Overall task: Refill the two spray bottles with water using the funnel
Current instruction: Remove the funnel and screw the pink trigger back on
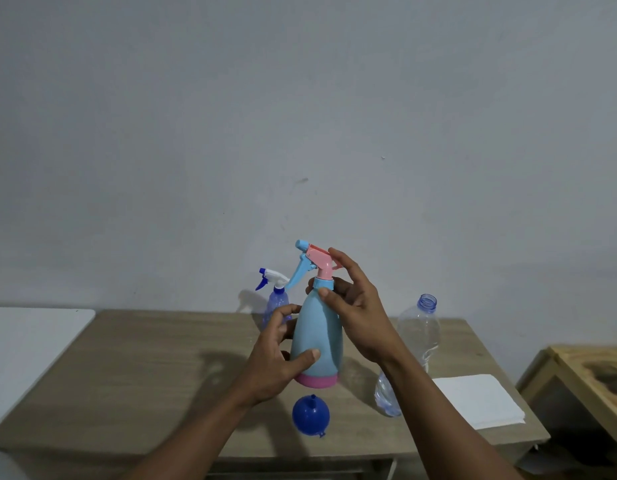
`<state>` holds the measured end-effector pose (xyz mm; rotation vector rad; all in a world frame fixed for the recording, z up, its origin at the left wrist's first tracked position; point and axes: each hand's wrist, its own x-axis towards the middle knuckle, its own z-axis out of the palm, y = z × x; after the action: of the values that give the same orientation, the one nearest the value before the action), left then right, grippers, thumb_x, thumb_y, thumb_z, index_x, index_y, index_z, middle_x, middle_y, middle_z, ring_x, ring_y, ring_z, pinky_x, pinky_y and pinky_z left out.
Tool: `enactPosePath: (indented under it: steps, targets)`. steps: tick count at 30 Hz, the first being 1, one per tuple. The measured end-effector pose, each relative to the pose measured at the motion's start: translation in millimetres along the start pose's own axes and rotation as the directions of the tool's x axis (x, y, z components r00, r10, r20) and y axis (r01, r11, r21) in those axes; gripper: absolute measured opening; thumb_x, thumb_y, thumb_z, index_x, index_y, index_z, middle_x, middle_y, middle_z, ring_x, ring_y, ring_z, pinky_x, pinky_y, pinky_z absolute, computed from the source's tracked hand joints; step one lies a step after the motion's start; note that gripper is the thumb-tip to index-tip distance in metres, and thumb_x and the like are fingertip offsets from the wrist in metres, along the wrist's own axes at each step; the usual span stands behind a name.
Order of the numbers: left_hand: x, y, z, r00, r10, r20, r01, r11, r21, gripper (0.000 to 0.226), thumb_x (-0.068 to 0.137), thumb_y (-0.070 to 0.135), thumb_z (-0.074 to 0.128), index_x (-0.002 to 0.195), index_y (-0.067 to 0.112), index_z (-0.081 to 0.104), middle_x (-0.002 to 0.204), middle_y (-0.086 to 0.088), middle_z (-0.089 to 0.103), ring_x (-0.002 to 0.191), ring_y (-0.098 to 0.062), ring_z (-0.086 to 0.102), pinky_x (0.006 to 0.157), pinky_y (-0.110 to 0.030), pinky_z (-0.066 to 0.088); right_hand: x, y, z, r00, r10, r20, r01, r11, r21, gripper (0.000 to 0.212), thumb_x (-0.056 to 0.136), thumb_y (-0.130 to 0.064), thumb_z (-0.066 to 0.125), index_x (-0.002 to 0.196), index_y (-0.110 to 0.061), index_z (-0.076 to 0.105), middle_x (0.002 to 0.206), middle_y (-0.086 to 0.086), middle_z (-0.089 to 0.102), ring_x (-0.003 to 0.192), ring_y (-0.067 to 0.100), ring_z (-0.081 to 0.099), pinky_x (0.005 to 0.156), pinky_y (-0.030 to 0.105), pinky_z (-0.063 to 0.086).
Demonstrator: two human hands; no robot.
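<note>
The task looks barely begun: neither spray bottle is open yet and no water has been poured, as far as can be seen. The left hand [282, 355] grips the body of the blue bottle [317, 341], thumb across its front and fingers curled round the far side, holding it upright; whether its pink base rests on the desk [144, 375] or hangs just above it cannot be told. The right hand [355, 317] is at the bottle's neck, thumb and fingers pinching the collar of the spray head [319, 259], with one finger lifted against the pink top. This is probably the start of unscrewing that head, which sits fully on. Just beyond the left hand's fingers stands the second bottle [277, 303], translucent purple, with its white sprayer also in place. The funnel [310, 415] lies unused, wide mouth down, on the desk just below the left hand's wrist. Beside the right forearm, on its outer side, stands the water bottle [417, 337], its cap off and some water low inside. Further out from that arm lies a white sheet [476, 400]. What is left: take off both heads, seat the funnel, pour into each, and screw the heads back on.
</note>
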<state>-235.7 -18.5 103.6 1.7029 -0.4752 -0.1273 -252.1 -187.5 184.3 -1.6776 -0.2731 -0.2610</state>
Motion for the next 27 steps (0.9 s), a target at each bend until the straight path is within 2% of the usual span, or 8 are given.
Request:
enactPosePath:
  steps: [4, 8, 10, 13, 15, 19, 24, 27]
  targets:
    - [-2, 6, 2, 0.999, 0.045, 0.01, -0.046, 0.997, 0.068, 0.105, 0.059, 0.033, 0.094, 0.138, 0.04, 0.026, 0.136, 0.016, 0.045, 0.121, -0.01, 0.054, 0.085, -0.029, 0.059, 6, -2, 0, 1.0, -0.018, -0.023, 0.018, 1.0, 0.002, 0.055, 0.096, -0.019, 0.063, 0.138, -0.048, 0.041, 0.112, -0.004, 0.074, 0.105, 0.018, 0.07, 0.081, 0.022, 0.057]
    - [-2, 12, 3, 0.995, 0.096, -0.026, -0.093, 0.992, 0.088, 0.102, 0.063, 0.026, 0.093, 0.139, 0.035, 0.026, 0.134, 0.022, 0.042, 0.119, -0.004, 0.054, 0.079, -0.021, 0.057, 10, -3, -1, 0.999, -0.02, -0.044, 0.02, 1.0, 0.014, 0.053, 0.096, -0.019, 0.064, 0.135, -0.047, 0.043, 0.112, -0.006, 0.074, 0.105, 0.017, 0.07, 0.08, 0.024, 0.057]
    - [0, 12, 3, 0.994, 0.107, -0.032, -0.104, 0.992, 0.077, 0.103, 0.063, 0.027, 0.093, 0.141, 0.036, 0.026, 0.135, 0.017, 0.044, 0.118, -0.009, 0.055, 0.078, -0.022, 0.057, 12, -5, -1, 0.998, -0.015, -0.063, 0.018, 0.999, 0.04, 0.048, 0.097, -0.02, 0.062, 0.134, -0.046, 0.046, 0.111, -0.004, 0.074, 0.106, 0.018, 0.071, 0.084, 0.031, 0.059]
    - [3, 12, 1, 0.994, 0.104, -0.015, -0.104, 0.994, 0.039, 0.102, 0.06, 0.031, 0.093, 0.139, 0.043, 0.028, 0.135, 0.01, 0.047, 0.116, -0.016, 0.058, 0.075, -0.025, 0.058, 17, -7, -5, 0.995, -0.01, -0.102, 0.018, 0.997, 0.079, 0.033, 0.101, -0.024, 0.055, 0.13, -0.038, 0.052, 0.11, 0.0, 0.075, 0.106, 0.022, 0.071, 0.095, 0.052, 0.055]
    - [5, 13, 0, 0.995, 0.104, -0.004, -0.103, 0.994, 0.031, 0.101, 0.06, 0.032, 0.092, 0.137, 0.047, 0.029, 0.135, 0.007, 0.049, 0.115, -0.018, 0.059, 0.074, -0.026, 0.059, 18, -11, -7, 0.996, -0.012, -0.086, 0.019, 0.996, 0.082, 0.031, 0.101, -0.023, 0.054, 0.13, -0.033, 0.052, 0.109, 0.002, 0.076, 0.105, 0.023, 0.071, 0.093, 0.048, 0.056]
    - [7, 16, -2, 0.994, 0.109, 0.004, -0.109, 0.994, 0.029, 0.098, 0.058, 0.035, 0.091, 0.134, 0.052, 0.032, 0.133, 0.005, 0.052, 0.113, -0.02, 0.06, 0.072, -0.027, 0.059, 20, -17, -11, 1.0, -0.003, -0.013, 0.004, 0.992, 0.13, 0.032, 0.101, -0.018, 0.054, 0.131, -0.028, 0.052, 0.11, 0.008, 0.074, 0.105, 0.026, 0.071, 0.075, 0.028, 0.054]
    - [8, 16, -1, 0.994, 0.113, -0.003, -0.113, 0.993, 0.028, 0.099, 0.059, 0.034, 0.091, 0.138, 0.046, 0.032, 0.132, 0.001, 0.055, 0.113, -0.023, 0.061, 0.07, -0.028, 0.058, 23, -12, -9, 0.999, -0.008, -0.053, 0.014, 0.994, 0.11, 0.036, 0.096, -0.02, 0.063, 0.128, -0.032, 0.05, 0.111, 0.01, 0.07, 0.099, 0.027, 0.072, 0.085, 0.045, 0.058]
    - [9, 16, -1, 0.993, 0.114, -0.004, -0.114, 0.993, 0.018, 0.098, 0.06, 0.031, 0.091, 0.137, 0.046, 0.033, 0.131, 0.0, 0.056, 0.113, -0.024, 0.061, 0.069, -0.028, 0.058, 23, -15, -11, 0.999, -0.046, -0.016, 0.047, 0.995, 0.089, 0.041, 0.098, -0.018, 0.06, 0.135, -0.031, 0.046, 0.121, 0.008, 0.067, 0.099, 0.027, 0.074, 0.09, 0.044, 0.059]
